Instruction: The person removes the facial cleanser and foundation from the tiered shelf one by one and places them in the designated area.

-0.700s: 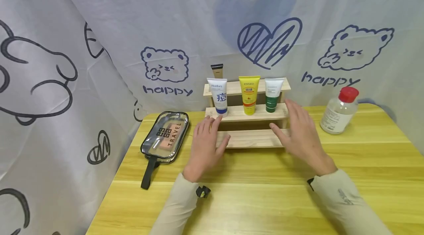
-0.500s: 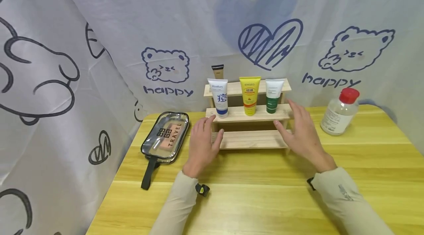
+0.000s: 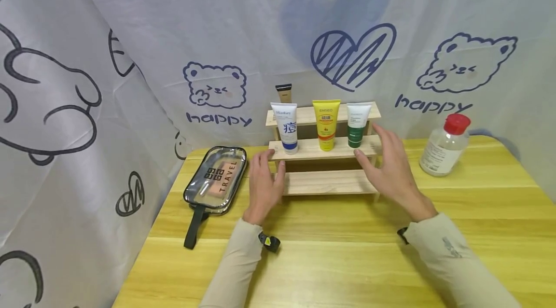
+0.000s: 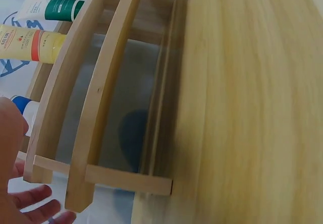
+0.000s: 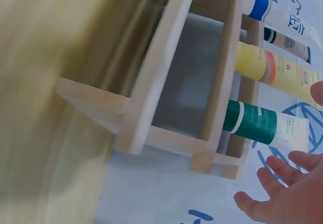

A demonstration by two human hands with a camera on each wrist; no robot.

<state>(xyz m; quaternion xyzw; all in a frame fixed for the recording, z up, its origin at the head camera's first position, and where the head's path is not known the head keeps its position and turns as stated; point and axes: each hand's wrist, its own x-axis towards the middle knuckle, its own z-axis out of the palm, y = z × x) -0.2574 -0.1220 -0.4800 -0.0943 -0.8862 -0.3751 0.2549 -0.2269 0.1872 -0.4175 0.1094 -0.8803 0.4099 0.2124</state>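
Note:
A three-step wooden rack [image 3: 326, 183] stands on the table. On its middle step, a white-and-blue tube [image 3: 287, 127], a yellow tube [image 3: 326, 125] and a white-and-green tube [image 3: 357, 125] stand upright on their caps. Behind the white-and-blue tube, a beige tube with a black end [image 3: 284, 92] rises from the top step. My left hand [image 3: 264, 187] is at the rack's left end, fingers relaxed and holding nothing. At the right end, my right hand [image 3: 393, 173] has its fingers spread; in the right wrist view they are apart from the white-and-green tube [image 5: 257, 124].
To the left lies a clear zip pouch [image 3: 215, 180] with a black strap and a pinkish item inside. A clear bottle with a red cap [image 3: 445, 146] stands at the right. A printed cloth [image 3: 269, 23] hangs right behind the wooden table [image 3: 330, 259].
My left hand has shifted slightly left to the rack's left end. My right hand has moved only a little. The rack and tubes stay in place.

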